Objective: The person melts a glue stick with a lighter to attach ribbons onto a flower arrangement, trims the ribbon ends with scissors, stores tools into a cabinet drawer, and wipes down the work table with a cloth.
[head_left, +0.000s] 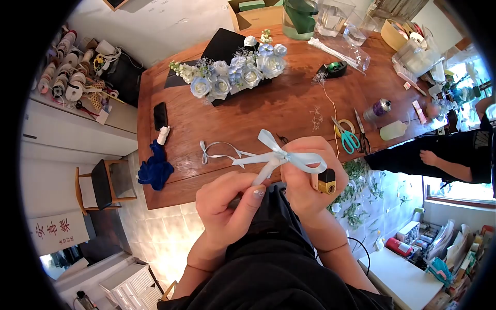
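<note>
A pale blue satin ribbon bow (268, 142) is held up in front of me, its loops and tails spread out. My left hand (227, 204) is closed, thumb and forefinger pinching a whitish ribbon tail below the knot. On the other side, my right hand (307, 194) is curled with its fingers behind the bow's right loop. A gold and black lighter (326, 183) is gripped in that same hand, its end poking out at the side. Beyond the bow, a second small ribbon bow (204, 153) with a long tail lies on the wooden table (232, 121).
A black box of white and blue flowers (235, 75) stands at the back. Teal scissors (350, 140), black scissors (363, 139) and a spray can (380, 109) lie to the right. A phone (160, 116) and blue cloth (156, 168) are left. Another person (449, 157) stands at right.
</note>
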Motion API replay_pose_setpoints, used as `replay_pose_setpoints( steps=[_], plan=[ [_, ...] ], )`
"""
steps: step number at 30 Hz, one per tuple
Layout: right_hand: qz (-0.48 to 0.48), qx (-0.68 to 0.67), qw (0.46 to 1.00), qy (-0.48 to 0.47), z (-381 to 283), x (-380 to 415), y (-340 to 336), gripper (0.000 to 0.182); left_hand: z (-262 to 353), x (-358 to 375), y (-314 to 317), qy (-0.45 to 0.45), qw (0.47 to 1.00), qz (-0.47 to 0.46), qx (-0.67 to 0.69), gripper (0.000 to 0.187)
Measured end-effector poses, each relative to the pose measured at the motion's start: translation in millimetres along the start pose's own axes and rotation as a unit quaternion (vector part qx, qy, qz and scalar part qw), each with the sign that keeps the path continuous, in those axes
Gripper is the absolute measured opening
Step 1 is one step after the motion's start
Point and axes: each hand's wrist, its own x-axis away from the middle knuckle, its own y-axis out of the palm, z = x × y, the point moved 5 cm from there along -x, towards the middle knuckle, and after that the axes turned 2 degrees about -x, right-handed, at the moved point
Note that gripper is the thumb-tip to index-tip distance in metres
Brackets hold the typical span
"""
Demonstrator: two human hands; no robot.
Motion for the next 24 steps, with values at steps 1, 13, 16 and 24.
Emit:
replay_pose_setpoints(
  steps=[1,13,16,24],
  plan=[
    [-0.005,0.015,1.0,-0.021,-2.0,-0.5,-0.3,0.018,1.9,-0.8,1.5,0.008,1.0,-0.002,-0.001,0.007],
    [0.003,-0.022,1.0,0.004,5.0,-2.2,-2.5,0.017,-1.9,-6.9,9.1,0.012,1.0,-0.001,-0.012,0.008],
    [0.0,-0.011,1.0,0.008,3.4,-4.8,-2.4,0.016,-2.3,-7.8,9.3,0.01,1.0,0.0,-0.019,0.008],
    [-0.005,-0.018,1.0,-0.019,4.9,-8.4,-6.9,0.018,-4.5,-9.4,11.6,0.021,0.999,0.009,-0.046,0.008]
  ],
)
